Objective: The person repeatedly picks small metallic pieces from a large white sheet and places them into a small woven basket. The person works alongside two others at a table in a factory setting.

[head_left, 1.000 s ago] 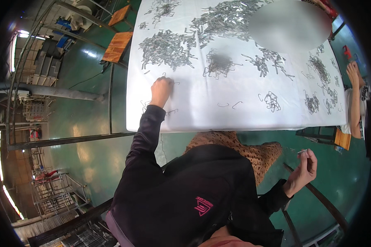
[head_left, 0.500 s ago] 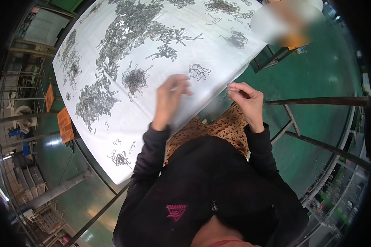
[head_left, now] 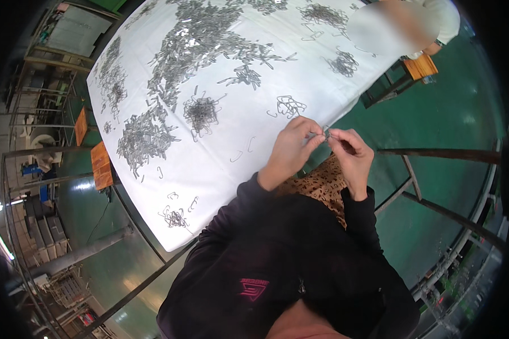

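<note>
Over the table's near right edge, my left hand (head_left: pixel 291 148) and my right hand (head_left: pixel 353 158) meet at their fingertips. Between them is a small metal wire piece (head_left: pixel 326 133), mostly covered by the fingers, so its exact shape is unclear. Both hands are closed in a pinch on it. Just beyond them lies a small group of bent wire hooks (head_left: pixel 291 106). To the left of my hands, a few loose wire hooks (head_left: pixel 251 144) lie apart on the white cloth, and farther left is a tangled pile of wire hooks (head_left: pixel 201 114).
Heaps of small grey metal pieces (head_left: pixel 195 48) spread across the white-covered table (head_left: pixel 209 186). More wire piles lie near its edges. A co-worker (head_left: pixel 444 22) is at the far right by a wooden stool (head_left: pixel 420 68). Metal bars (head_left: pixel 435 156) stand right of me.
My left hand has moved right, from above the table to meet my right hand at the wire piece. Loose hooks now show where it was. The whole view has shifted slightly.
</note>
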`<state>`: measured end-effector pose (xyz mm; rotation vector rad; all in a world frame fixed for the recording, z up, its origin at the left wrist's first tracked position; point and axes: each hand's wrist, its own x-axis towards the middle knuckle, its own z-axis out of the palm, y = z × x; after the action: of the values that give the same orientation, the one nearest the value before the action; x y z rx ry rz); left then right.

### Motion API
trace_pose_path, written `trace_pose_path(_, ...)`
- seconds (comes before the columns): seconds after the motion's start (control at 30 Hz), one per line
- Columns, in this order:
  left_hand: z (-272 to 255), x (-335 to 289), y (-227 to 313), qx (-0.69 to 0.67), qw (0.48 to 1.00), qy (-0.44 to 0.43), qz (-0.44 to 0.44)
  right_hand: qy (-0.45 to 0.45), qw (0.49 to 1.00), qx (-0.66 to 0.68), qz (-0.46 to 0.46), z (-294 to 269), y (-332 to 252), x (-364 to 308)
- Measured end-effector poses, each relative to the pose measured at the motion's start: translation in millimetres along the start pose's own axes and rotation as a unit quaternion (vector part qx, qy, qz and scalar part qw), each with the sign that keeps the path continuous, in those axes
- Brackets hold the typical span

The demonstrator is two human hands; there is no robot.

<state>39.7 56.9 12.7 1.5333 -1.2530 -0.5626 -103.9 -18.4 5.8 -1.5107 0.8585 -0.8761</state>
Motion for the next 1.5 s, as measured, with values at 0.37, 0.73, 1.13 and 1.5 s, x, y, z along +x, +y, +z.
trace_pose_path(0.37, 30, -12, 1, -0.053, 0.993, 0.1, 0.01, 0.008, 0.99, -0.075, -0.117, 0, -8, -1)
trace_pose_path(0.73, 16, -13, 4, -0.105, 0.992, 0.071, -0.022, -0.062, 0.987, -0.073, -0.125, 20, 14, 116)
trace_pose_path(1.13, 5, -24, 13, -0.123, 0.989, 0.021, -0.08, -0.215, 0.785, -0.491, -0.311, 107, 102, 247)
trace_pose_path(1.5, 8, -23, 7, -0.102, 0.993, 0.031, -0.054, -0.211, 0.976, -0.03, 0.036, 29, 4, 138)
